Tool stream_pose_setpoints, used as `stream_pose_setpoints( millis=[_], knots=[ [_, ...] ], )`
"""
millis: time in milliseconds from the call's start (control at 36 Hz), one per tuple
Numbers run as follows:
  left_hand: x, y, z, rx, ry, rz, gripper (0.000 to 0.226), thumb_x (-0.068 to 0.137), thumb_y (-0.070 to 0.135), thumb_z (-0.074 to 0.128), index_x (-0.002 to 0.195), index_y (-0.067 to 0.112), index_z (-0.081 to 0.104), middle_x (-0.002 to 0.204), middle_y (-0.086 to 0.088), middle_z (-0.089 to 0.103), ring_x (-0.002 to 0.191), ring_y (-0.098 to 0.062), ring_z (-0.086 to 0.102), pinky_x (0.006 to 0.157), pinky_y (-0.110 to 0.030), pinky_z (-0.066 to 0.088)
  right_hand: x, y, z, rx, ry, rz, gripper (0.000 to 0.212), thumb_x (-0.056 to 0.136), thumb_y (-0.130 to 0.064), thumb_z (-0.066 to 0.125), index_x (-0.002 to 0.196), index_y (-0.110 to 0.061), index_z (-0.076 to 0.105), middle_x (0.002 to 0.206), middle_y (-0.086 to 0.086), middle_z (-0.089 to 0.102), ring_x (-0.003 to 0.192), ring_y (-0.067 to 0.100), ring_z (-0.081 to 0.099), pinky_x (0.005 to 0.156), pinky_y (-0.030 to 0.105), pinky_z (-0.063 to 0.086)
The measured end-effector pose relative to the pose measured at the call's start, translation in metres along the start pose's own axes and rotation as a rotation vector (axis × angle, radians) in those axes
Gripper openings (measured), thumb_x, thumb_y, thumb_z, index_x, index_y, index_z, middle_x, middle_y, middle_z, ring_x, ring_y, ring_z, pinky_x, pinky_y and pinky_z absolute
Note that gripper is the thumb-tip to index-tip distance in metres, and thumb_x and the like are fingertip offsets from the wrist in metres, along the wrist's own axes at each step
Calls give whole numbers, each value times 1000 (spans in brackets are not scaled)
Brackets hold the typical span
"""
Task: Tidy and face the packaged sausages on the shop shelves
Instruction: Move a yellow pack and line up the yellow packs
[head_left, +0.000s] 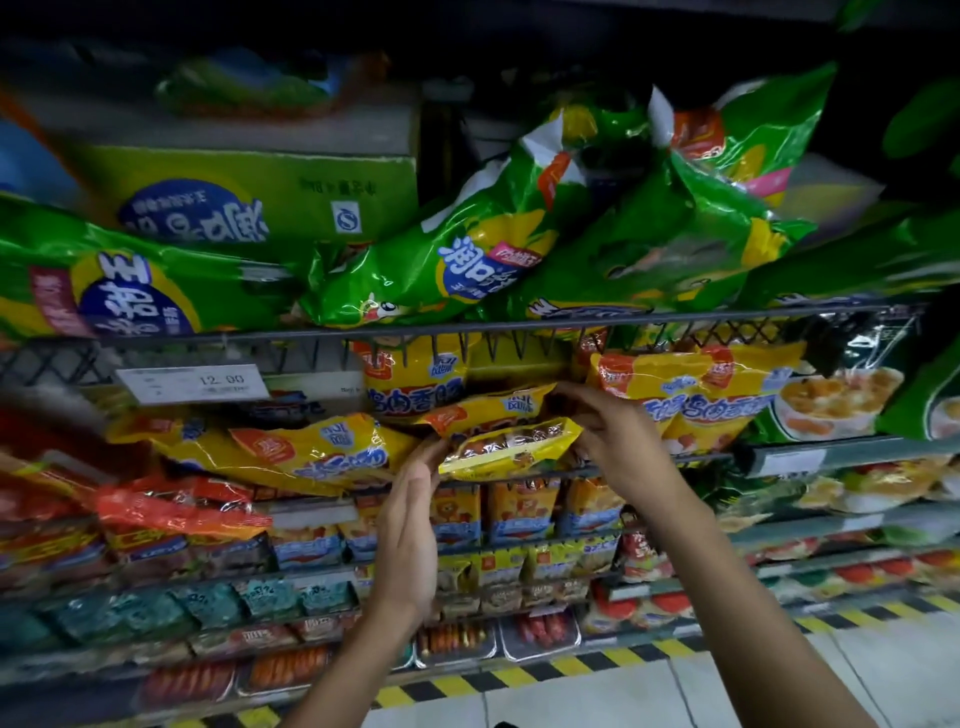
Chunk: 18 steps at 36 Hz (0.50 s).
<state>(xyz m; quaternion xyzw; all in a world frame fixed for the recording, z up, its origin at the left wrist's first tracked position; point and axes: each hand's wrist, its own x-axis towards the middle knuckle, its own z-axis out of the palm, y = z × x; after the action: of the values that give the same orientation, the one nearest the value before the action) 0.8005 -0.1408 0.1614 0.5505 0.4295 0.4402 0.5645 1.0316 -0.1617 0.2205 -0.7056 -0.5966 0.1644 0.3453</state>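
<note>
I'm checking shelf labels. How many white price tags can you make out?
2. One price tag marked 12.00 hangs on the wire rail at left; a second tag sits on the shelf edge at right. Others may be hidden or blurred.

White price tag (192, 383) w/ 12.00, green carton (249, 200) on top shelf, yellow-black floor tape (582, 662)

The top wire shelf (467, 328) is holding big green bags (457, 260), leaning and piled up, with a green box (249, 192) lying behind them by its left end. The next shelf (649, 470) down is carrying yellow sausage bags (322, 447), some standing at the back, some lying flat along the front edge. A price tag (192, 383) is hanging under the top shelf's left end.
</note>
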Motion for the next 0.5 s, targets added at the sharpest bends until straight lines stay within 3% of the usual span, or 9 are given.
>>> stream_pose_setpoints(
  millis=[56,111,194,250,306,389,444,500],
  knots=[
    [0,2,3,-2,-20,-25,48,99,56,28,139,43,51,146,23,47,135,0,48,115,-22,31,11,-2,-6,-89,-81,0,58,92,13,56,143,-15,58,128,-2,65,122,12,61,88,3,46],
    [3,2,3,-46,-50,-42,54,101,59,28,142,36,53,148,20,47,128,9,50,124,-36,28,19,-5,-8,-145,-144,-3,55,93,13,55,142,-11,59,139,9,63,130,24,59,104,24,47],
    [10,2,4,-71,-100,10,60,101,67,27,140,34,59,151,21,51,137,12,42,122,-33,27,26,-5,-9,-249,-183,-7,48,97,4,58,142,-10,58,140,13,62,130,29,58,104,31,44],
    [13,4,7,-76,-133,37,64,96,73,27,139,39,60,153,23,49,145,8,33,120,-29,23,29,0,-8,-293,-194,-8,40,100,-7,60,140,-8,58,136,16,64,126,32,59,98,34,46],
    [14,5,9,-83,-158,64,68,91,82,30,139,44,60,155,22,46,148,6,29,120,-31,18,28,7,-5,-276,-142,-40,31,101,-21,62,128,-7,62,116,13,70,110,33,66,80,30,47],
    [15,4,11,-85,-174,107,77,89,86,31,144,38,56,157,19,44,151,1,26,125,-42,12,22,15,5,-152,1,-65,47,95,-53,50,114,-11,64,94,5,73,83,24,72,66,36,52],
    [15,5,11,-74,-180,143,75,96,78,27,148,31,54,159,15,44,153,-4,26,127,-49,10,19,17,11,-91,95,-95,48,95,-54,52,115,-13,67,85,3,73,66,16,69,58,33,49],
    [17,6,12,-48,-175,167,63,105,58,17,151,28,50,160,14,42,153,-6,26,127,-52,11,19,16,15,-56,177,-109,36,99,-43,59,119,-14,68,75,3,72,52,15,63,50,28,43]
  ],
)
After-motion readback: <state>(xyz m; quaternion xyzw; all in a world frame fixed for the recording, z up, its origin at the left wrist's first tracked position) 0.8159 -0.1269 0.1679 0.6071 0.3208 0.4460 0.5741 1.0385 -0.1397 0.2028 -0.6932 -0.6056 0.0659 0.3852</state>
